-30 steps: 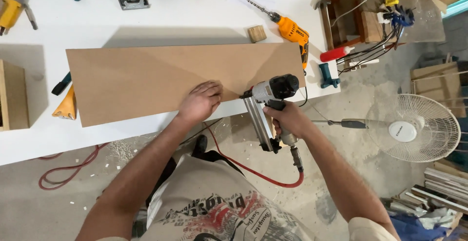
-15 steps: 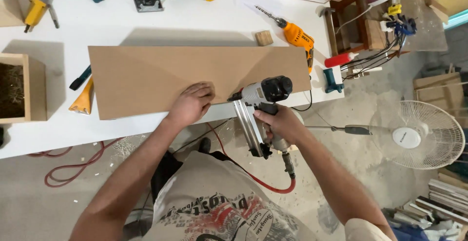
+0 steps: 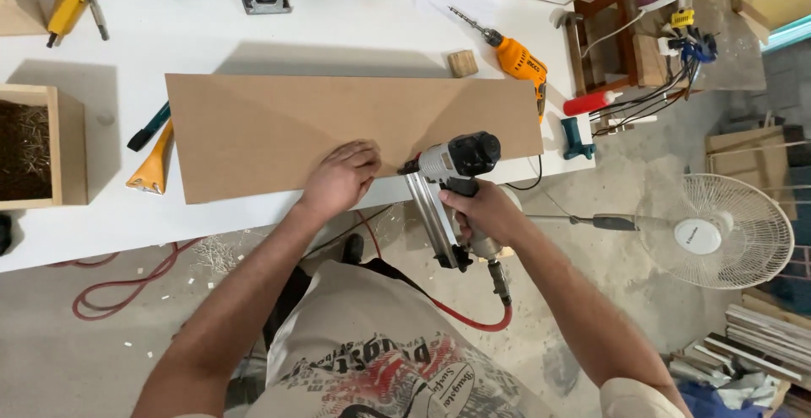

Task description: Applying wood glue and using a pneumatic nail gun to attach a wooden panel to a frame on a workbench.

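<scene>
A long brown fibreboard panel (image 3: 287,126) lies flat on the white workbench (image 3: 253,38). My left hand (image 3: 342,178) rests palm down on the panel's near edge, fingers together. My right hand (image 3: 481,213) grips the handle of a grey and black pneumatic nail gun (image 3: 448,173). The gun's nose sits against the panel's near edge, just right of my left hand. A red air hose (image 3: 473,321) runs from the gun's base down past my body.
An orange drill (image 3: 515,56) and a small wood block (image 3: 462,63) lie behind the panel. An open wooden box (image 3: 42,143) and an orange-handled tool (image 3: 154,164) sit at left. A white floor fan (image 3: 714,230) stands at right; red hose (image 3: 110,287) loops on the floor.
The view has shifted so the panel and bench sit further right and lower. Both hands and the nail gun keep their place at the panel's near edge.
</scene>
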